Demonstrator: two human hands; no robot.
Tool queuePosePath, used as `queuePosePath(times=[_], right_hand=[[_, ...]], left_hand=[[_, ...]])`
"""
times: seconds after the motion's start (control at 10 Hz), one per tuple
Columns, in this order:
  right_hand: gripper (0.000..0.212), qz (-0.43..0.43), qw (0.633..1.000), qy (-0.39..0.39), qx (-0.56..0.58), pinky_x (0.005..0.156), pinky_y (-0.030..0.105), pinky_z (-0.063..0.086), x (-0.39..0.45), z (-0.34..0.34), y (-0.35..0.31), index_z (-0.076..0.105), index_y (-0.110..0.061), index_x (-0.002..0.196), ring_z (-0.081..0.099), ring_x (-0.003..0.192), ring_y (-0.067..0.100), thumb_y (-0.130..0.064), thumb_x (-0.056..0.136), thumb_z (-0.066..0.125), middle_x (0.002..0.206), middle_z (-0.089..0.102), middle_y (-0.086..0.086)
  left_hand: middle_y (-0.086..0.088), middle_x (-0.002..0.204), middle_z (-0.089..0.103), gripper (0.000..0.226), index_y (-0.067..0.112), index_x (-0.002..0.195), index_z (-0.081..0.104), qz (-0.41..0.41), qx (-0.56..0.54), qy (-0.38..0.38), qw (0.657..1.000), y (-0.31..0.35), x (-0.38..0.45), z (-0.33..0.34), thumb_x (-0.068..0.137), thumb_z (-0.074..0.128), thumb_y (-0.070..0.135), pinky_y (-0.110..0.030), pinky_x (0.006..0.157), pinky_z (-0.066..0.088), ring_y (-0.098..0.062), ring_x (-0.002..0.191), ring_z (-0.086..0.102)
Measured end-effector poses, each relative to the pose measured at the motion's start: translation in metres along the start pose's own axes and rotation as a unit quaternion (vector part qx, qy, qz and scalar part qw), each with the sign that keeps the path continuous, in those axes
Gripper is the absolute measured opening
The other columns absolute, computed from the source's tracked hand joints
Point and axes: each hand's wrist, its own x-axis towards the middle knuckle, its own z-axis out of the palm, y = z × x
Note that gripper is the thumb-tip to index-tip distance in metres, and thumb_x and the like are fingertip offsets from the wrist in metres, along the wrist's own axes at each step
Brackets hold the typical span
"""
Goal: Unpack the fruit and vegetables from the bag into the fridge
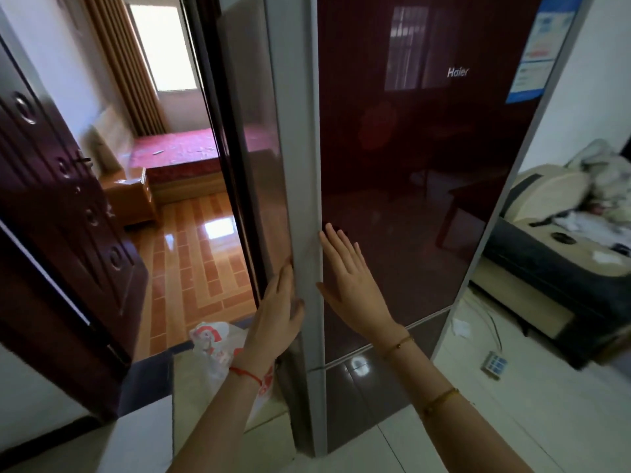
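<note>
A tall dark-red fridge with grey edges stands in front of me, its glossy upper door closed. My left hand rests against the fridge's grey left side edge, fingers wrapped around the corner. My right hand lies flat on the door front near its left edge, fingers spread, holding nothing. A white plastic bag with red print sits on the floor to the left of the fridge, partly hidden behind my left forearm. Its contents are not visible.
A dark wooden door stands open at the left, leading to a room with an orange tiled floor and a bed. At the right is a sofa with clothes and a power strip on the pale floor.
</note>
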Motion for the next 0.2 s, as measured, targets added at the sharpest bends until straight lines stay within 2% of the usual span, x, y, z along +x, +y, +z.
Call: queuePosePath(times=[0.1,0.2], right_hand=[[0.081,0.009,1.000,-0.003,-0.015,0.124,0.045,0.008,-0.005,-0.008,-0.007,0.008,-0.019,0.157,-0.007,0.152,0.016,-0.033,0.095,0.058,0.164,0.000,-0.005],[0.081,0.049,0.998,0.017,-0.046,0.124,0.045,0.009,-0.017,-0.013,-0.009,0.009,-0.020,0.156,-0.004,0.152,0.018,-0.042,0.094,0.056,0.164,0.004,-0.002]], left_hand=[[0.004,0.160,0.018,0.079,0.028,0.154,0.007,0.000,0.005,-0.007,1.000,0.001,-0.005,-0.008,0.094,0.058,0.026,-0.041,0.111,0.041,-0.020,0.143,0.033],[0.004,0.163,0.012,0.077,0.029,0.154,0.007,0.007,0.021,0.001,1.000,-0.001,-0.008,-0.021,0.095,0.056,0.031,-0.045,0.116,0.034,-0.021,0.147,0.023]])
